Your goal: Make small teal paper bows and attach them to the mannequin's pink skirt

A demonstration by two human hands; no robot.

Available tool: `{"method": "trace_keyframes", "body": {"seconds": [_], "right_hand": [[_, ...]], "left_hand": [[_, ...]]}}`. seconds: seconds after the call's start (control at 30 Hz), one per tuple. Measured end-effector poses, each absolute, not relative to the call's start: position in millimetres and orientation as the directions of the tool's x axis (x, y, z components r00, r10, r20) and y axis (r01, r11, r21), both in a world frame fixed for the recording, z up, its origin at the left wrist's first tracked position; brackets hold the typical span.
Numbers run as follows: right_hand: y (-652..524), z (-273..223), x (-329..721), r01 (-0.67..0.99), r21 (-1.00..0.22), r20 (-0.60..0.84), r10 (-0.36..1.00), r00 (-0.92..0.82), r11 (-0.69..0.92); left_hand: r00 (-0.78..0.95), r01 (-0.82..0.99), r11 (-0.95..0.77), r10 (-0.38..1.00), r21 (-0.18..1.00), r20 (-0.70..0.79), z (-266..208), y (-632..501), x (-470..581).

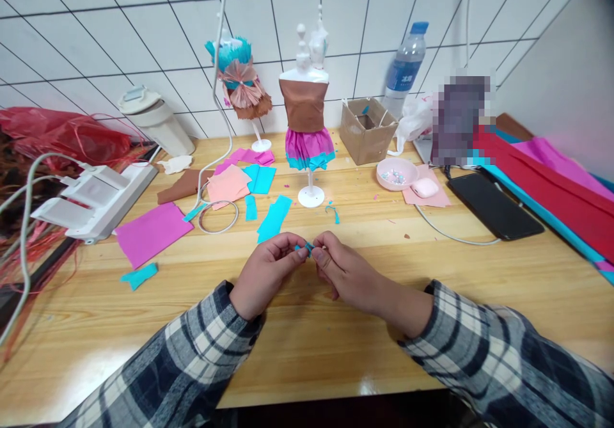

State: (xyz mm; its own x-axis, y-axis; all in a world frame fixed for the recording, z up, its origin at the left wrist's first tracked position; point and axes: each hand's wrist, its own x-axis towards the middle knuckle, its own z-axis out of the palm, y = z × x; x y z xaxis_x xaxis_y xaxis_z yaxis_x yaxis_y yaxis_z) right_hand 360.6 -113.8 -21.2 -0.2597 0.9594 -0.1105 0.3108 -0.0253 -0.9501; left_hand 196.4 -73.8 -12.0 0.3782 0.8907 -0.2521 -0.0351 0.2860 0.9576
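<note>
Between their fingertips, my left hand (pixel 272 268) and my right hand (pixel 346 270) both pinch a small turquoise piece of crepe paper (pixel 308 247); the fingers hide most of it. Beyond them stands a white mini dress form (pixel 311 196), dressed in a brown top (pixel 303 108) and a magenta skirt (pixel 309 143) with a turquoise hem. Just left of its base lies a turquoise paper strip (pixel 274 219). A thin turquoise scrap (pixel 336 215) rests to the right of the base.
At left are a magenta sheet (pixel 152 235), a power strip (pixel 103 201) with cables and a white tumbler (pixel 156 118). A second dressed form (pixel 244 86) stands behind. Rightward are a cardboard box (pixel 367 143), a pink bowl (pixel 396 183), a phone (pixel 496 207) and paper rolls (pixel 551 188).
</note>
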Motion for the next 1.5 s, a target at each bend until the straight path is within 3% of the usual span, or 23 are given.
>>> {"method": "trace_keyframes", "body": {"seconds": [0.37,0.6,0.7,0.83,0.97,1.07,1.2,1.5], "right_hand": [[-117.6,-26.6,355.0,0.211,-0.965,-0.204,0.949,-0.239,-0.155],[-112.4,-23.1,357.8,0.336,-0.941,-0.098,0.976,-0.194,-0.028],[-101.9,-20.2,371.0,0.541,-0.838,0.004,0.991,-0.134,0.076],[-88.5,-18.4,392.8,0.821,-0.568,0.015,0.998,-0.063,0.060],[-85.7,-17.7,399.4,0.916,-0.383,0.164,0.984,-0.065,0.124],[-88.8,-15.4,392.9,0.859,-0.455,0.304,0.948,-0.099,0.235],[-93.4,-13.5,379.1,0.623,-0.671,0.308,0.916,-0.258,0.401],[-90.8,-17.4,370.4,0.496,-0.852,0.086,0.980,-0.180,0.166]], "left_hand": [[0.368,-0.065,0.313,0.890,0.948,-0.269,-12.9,-74.0,199.2],[0.351,-0.028,0.296,0.897,0.955,-0.268,-11.1,-73.9,199.2],[0.334,0.021,0.285,0.901,0.958,-0.275,-11.3,-73.0,198.9],[0.304,0.026,0.267,0.916,0.963,-0.262,-12.1,-70.6,198.3],[0.309,0.044,0.231,0.922,0.972,-0.233,-11.5,-69.2,198.1],[0.331,0.078,0.164,0.926,0.983,-0.181,-10.5,-71.1,198.4],[0.370,0.169,0.065,0.921,0.984,-0.124,-8.9,-77.2,198.8],[0.430,0.285,-0.163,0.903,0.945,0.025,-13.1,-78.5,197.0]]}}
